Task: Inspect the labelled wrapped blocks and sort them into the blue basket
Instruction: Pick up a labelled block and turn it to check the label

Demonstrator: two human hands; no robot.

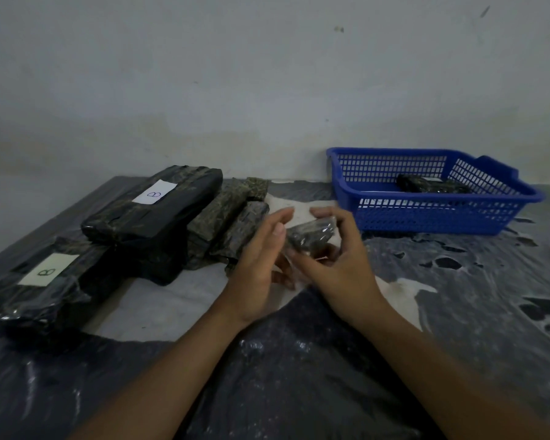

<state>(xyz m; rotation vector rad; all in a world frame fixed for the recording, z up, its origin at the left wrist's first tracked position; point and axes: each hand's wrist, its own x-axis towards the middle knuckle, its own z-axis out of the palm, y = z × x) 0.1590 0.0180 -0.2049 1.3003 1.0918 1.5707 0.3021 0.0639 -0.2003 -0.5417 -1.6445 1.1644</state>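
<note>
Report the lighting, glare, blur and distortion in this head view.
Head view: dim, flat light with dark corners; small glints on the plastic sheet and on the wrapped block that the right hand holds; the left hand is slightly soft; wide-angle bending shows at the edges; the B labels stay readable, and the blue basket is fairly sharp.
</note>
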